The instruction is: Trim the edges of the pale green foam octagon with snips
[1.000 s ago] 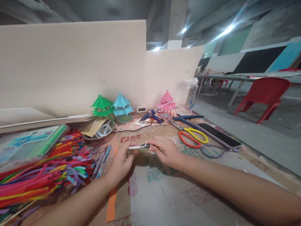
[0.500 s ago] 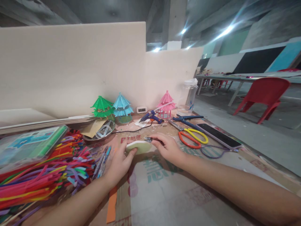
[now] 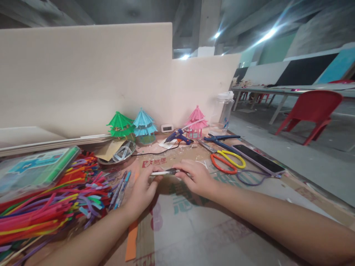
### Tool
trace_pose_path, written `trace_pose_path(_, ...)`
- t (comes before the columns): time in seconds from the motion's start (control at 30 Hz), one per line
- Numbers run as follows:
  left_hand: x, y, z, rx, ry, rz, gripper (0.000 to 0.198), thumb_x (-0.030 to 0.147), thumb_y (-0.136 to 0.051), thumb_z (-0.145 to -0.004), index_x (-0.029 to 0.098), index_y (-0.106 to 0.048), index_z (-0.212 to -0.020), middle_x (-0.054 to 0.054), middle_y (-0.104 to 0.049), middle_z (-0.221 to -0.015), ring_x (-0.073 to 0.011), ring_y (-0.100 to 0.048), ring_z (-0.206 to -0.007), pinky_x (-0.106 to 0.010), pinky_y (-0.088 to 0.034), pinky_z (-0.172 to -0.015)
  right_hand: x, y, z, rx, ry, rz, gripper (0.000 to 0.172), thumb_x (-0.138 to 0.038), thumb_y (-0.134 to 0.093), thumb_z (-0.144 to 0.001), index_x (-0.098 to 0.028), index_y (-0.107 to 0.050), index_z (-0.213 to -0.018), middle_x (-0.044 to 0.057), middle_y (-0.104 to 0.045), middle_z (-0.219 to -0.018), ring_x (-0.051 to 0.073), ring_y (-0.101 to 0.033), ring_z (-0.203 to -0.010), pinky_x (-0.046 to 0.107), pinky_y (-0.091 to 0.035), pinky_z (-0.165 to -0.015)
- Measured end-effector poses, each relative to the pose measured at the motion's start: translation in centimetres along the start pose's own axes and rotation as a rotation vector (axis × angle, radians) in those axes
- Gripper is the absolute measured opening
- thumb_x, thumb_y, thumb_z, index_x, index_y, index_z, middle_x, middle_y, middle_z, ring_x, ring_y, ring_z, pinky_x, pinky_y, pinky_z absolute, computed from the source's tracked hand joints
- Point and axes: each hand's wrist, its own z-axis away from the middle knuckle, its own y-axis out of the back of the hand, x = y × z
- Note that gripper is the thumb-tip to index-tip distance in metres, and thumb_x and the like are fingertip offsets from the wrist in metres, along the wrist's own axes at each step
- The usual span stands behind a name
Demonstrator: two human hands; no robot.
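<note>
My left hand (image 3: pixel 142 190) pinches the left end of a thin pale disc (image 3: pixel 161 173), seen edge-on just above the cardboard-covered table (image 3: pixel 194 225). My right hand (image 3: pixel 195 177) is closed at the disc's right end, gripping a small dark tool (image 3: pixel 173 171) laid against the disc. Both forearms reach in from the bottom of the view.
A heap of coloured pipe cleaners (image 3: pixel 50 207) and several pens (image 3: pixel 120 188) lie left. Orange-yellow scissors (image 3: pixel 226 160), a phone (image 3: pixel 257 158) and blue scissors (image 3: pixel 220 139) lie right. Behind stand green (image 3: pixel 119 125), blue (image 3: pixel 143 125) and pink (image 3: pixel 196 120) paper pagodas, a glue gun (image 3: pixel 179 136), a metal dish (image 3: pixel 119 154) and a bottle (image 3: pixel 223 111).
Half a second ago the disc was tilted so that its pale green face showed. It now lies flat and edge-on, as one second ago. The hands stay in place.
</note>
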Motion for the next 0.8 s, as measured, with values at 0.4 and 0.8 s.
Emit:
trace_pose_path(0.4, 0.24, 0.02, -0.05, -0.007, 0.019, 0.009, 0.012, 0.022, -0.045, -0.079, 0.019, -0.056, -0.083, -0.004, -0.066, -0.084, -0.0189, -0.060, -0.084, -0.029, -0.047, -0.076, 0.15, 0.12, -0.05, -0.013, 0.051, 0.035, 0.025, -0.028, -0.040, -0.092, -0.017, -0.062, -0.094, 0.006, -0.063, -0.075, 0.017, -0.056, -0.071, 0.027, -0.044, -0.064)
trace_pose_path(0.8, 0.18, -0.05, -0.13, 0.031, 0.077, 0.032, 0.014, 0.025, -0.045, -0.079, 0.018, -0.056, -0.086, -0.005, -0.064, -0.085, -0.0195, -0.059, -0.084, -0.030, -0.047, -0.074, 0.52, 0.06, -0.14, 0.014, -0.037, 0.010, 0.026, -0.030, -0.041, -0.092, -0.016, -0.063, -0.097, 0.006, -0.063, -0.076, 0.017, -0.057, -0.071, 0.028, -0.043, -0.064)
